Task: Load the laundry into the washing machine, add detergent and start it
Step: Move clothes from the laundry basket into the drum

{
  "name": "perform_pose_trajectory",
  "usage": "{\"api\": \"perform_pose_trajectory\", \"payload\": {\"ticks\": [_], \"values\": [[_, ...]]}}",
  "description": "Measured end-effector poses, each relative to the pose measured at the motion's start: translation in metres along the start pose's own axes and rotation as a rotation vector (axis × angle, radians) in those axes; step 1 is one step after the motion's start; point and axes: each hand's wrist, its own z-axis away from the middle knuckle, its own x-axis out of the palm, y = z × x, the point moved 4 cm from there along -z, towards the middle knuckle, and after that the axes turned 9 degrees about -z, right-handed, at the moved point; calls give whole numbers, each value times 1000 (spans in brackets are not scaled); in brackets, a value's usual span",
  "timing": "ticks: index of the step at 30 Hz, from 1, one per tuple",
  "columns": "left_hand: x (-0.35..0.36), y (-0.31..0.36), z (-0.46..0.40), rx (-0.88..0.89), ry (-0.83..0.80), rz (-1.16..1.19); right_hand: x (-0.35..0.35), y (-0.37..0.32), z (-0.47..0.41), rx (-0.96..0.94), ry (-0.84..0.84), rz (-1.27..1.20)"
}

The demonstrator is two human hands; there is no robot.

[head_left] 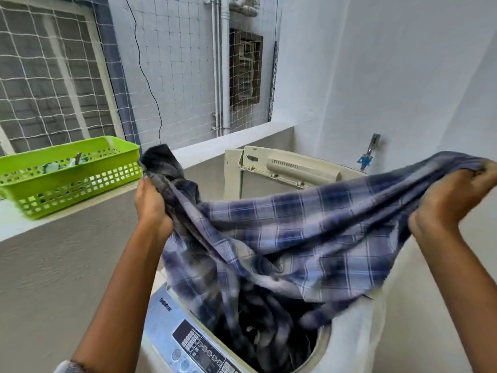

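Note:
A blue and white checked cloth (282, 238) is stretched between my two hands above the top-loading washing machine (357, 332). My left hand (150, 203) grips its left end, bunched and dark. At the far right my right hand (454, 195) grips the other end. The cloth's lower part hangs down into the machine's open drum (271, 343), where dark laundry lies. Behind the cloth the machine's lid (293, 168) stands raised. Its control panel (199, 351) with buttons shows at the bottom.
A green plastic basket (67, 181) with small items stands on the ledge (16, 224) to the left. A tap (368, 154) is fixed to the white wall behind the machine. Netting covers the opening beyond the ledge.

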Motion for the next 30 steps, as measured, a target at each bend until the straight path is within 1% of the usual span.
{"api": "perform_pose_trajectory", "payload": {"ticks": [2,3,6,7,10,11,12,13,14,17,19,22,24,27,28,30], "values": [[8,4,1,-39,-77,44,5,2,3,39,-138,80],[16,6,3,-54,-125,61,10,3,12,54,-256,135],[42,13,16,-65,-235,72,28,14,53,44,-699,370],[50,17,21,-60,-272,63,32,21,66,77,-864,427],[75,26,37,-89,-386,77,34,34,105,347,-1462,563],[81,30,40,-96,-419,74,31,35,116,424,-1604,609],[88,34,44,-101,-459,52,30,34,124,443,-1676,640],[93,38,45,-95,-499,3,32,33,127,415,-1684,649],[99,41,48,-79,-538,-60,37,29,129,365,-1648,630],[118,49,62,9,-664,-222,57,25,127,228,-1466,553],[129,51,73,41,-734,-277,70,25,131,247,-1434,455],[139,52,80,47,-804,-272,78,32,149,385,-1533,306],[140,53,81,38,-834,-248,75,42,154,399,-1566,332],[134,52,77,27,-845,-245,70,54,153,334,-1589,436],[131,52,74,41,-831,-257,70,56,148,314,-1571,498],[123,54,64,108,-765,-321,72,57,135,278,-1481,598]]}}
